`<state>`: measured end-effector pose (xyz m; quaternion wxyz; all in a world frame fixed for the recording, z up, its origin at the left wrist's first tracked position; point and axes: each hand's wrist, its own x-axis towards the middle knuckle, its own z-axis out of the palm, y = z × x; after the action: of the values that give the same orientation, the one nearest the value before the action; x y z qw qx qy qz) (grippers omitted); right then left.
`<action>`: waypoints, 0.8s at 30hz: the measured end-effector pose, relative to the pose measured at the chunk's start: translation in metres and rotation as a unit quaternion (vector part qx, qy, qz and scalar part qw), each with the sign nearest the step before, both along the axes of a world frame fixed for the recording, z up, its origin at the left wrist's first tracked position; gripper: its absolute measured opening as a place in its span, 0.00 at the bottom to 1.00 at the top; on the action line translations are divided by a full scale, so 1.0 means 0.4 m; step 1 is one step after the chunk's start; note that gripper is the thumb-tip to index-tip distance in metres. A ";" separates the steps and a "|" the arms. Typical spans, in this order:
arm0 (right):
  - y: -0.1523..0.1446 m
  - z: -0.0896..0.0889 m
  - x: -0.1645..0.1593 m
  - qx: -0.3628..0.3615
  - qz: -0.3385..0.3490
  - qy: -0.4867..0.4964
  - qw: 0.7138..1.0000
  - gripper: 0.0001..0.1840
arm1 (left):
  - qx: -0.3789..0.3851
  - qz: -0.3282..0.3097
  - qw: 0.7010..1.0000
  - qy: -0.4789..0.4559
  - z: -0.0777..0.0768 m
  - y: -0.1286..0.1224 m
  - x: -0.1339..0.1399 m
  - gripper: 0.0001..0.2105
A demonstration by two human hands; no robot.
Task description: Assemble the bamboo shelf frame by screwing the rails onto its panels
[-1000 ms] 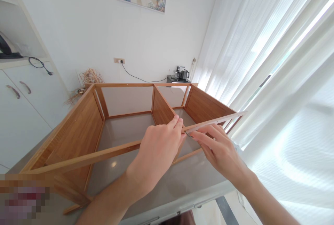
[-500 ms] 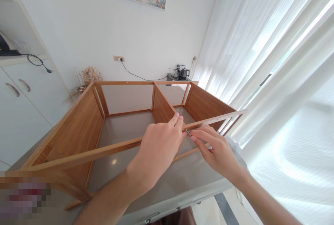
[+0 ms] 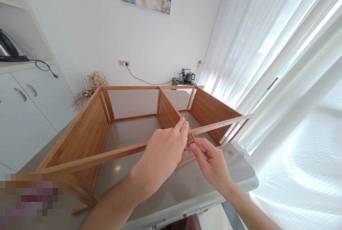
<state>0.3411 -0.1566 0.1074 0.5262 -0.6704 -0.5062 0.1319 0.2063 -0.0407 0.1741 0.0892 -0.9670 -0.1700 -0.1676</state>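
A wooden shelf frame [image 3: 107, 158] with a middle divider panel [image 3: 167, 106] lies on the table. My left hand [image 3: 161, 155] is closed round the front rail where it meets the divider, its fingertips over the top of the joint. Just right of it, my right hand [image 3: 212, 162] pinches a bent metal hex key [image 3: 193, 138] between thumb and fingers. The key's upper end meets the outer face of the rail by the joint. Whether a screw sits there is hidden. Several small screws [image 3: 231, 151] lie on the table right of my right hand.
The grey table [image 3: 240, 171] has drawers along its front edge. Dried plants [image 3: 92, 82] stand behind the frame's left corner, and a coffee maker [image 3: 189, 76] is at the back. A white curtain [image 3: 267, 73] hangs on the right. Part of the lower left is pixelated.
My right hand has turned and moved slightly left and down, swinging the hex key round at the rail. My left hand keeps its hold. The view has shifted slightly, bringing the screws into sight.
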 end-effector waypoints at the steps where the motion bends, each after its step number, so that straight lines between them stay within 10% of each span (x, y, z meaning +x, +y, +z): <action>1: 0.002 -0.005 -0.002 0.007 0.002 0.014 1.000 0.15 | -0.002 -0.002 1.000 -0.002 -0.001 0.001 0.000 0.23; 24: 0.013 -0.007 -0.005 0.047 0.017 -0.007 0.999 0.13 | -0.005 -0.017 0.999 -0.027 0.001 -0.002 -0.002 0.21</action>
<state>0.3391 -0.1514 0.1047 0.5509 -0.6377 -0.5267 0.1119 0.2053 -0.0414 0.1744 0.0766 -0.9653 -0.1572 -0.1940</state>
